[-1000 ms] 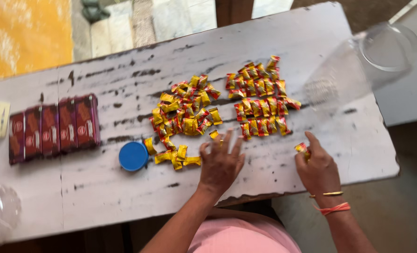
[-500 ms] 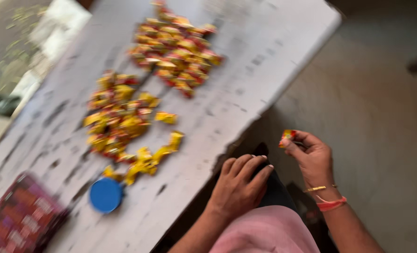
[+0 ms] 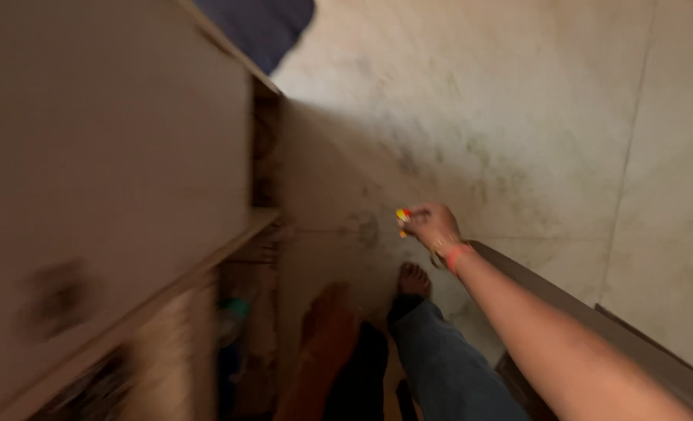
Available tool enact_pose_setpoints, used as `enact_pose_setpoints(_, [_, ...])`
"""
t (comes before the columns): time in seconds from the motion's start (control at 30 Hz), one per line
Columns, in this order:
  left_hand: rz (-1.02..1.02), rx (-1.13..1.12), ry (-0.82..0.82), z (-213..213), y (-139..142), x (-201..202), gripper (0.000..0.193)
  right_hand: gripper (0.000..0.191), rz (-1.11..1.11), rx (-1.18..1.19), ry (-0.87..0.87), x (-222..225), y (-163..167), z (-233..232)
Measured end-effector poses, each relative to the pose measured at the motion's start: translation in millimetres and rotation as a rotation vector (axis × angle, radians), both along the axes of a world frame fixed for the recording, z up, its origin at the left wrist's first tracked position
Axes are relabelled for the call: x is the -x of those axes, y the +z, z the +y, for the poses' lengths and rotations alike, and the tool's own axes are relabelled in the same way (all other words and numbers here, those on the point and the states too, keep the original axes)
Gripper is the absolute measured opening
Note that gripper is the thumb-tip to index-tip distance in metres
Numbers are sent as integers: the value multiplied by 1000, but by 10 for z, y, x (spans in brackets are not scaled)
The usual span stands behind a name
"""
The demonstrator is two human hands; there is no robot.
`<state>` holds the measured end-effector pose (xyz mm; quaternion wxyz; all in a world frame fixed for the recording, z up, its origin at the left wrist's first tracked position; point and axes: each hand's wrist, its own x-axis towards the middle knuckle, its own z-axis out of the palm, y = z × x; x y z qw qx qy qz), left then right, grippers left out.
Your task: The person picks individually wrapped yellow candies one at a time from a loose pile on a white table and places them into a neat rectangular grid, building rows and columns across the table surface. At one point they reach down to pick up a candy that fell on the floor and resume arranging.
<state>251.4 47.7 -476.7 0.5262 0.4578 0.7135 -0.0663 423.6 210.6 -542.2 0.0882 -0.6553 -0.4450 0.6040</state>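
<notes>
My right hand (image 3: 432, 228) is stretched out over the pale floor, to the right of the table, and pinches a small yellow and red wrapped candy (image 3: 402, 216) in its fingertips. A red band and a thin bangle sit on that wrist. A blurred brown shape low down beside the table's edge looks like my left hand (image 3: 329, 327); its fingers cannot be made out. The candy piles on the table are out of view.
The white worn table (image 3: 128, 156) fills the left side, heavily blurred. My leg in blue jeans (image 3: 440, 359) and bare foot (image 3: 414, 279) rest on the stained stone floor (image 3: 518, 117). A dark wooden edge (image 3: 596, 312) runs under my right arm. Something dark blue (image 3: 268, 23) lies at top.
The view has swung right and down, away from the tabletop to the floor. My right hand has carried the candy off the table and out over the floor.
</notes>
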Motion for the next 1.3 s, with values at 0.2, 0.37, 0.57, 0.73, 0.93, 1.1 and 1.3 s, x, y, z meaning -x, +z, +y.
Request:
enact_pose_setpoints(0.2, [73, -38, 57, 407, -1324, -42, 63, 40, -74, -37, 149, 182, -1140, 411])
enact_pose_setpoints(0.37, [119, -184, 77, 776, -1854, 112, 63, 65, -76, 81, 236, 426, -1563, 754])
enact_pose_setpoints(0.57, [171, -195, 49, 737, -2103, 97, 66, 84, -377, -324, 843, -95, -2021, 694])
enact_pose_setpoints(0.73, [246, -337, 90, 971, -2089, 160, 70, 103, -659, -157, 1156, -393, -1821, 994])
enact_pose_setpoints(0.93, [314, -386, 118, 942, -2123, -226, 76, 102, -512, -365, 1263, -340, -1858, 868])
enact_pose_setpoints(1.1, [379, -331, -3, 704, -1772, -421, 83, 94, -447, -316, 1264, -240, -1566, 582])
enact_pose_setpoints(1.3, [463, -323, -2, 225, -1222, -389, 89, 89, -464, -415, 1396, -230, -1348, 325])
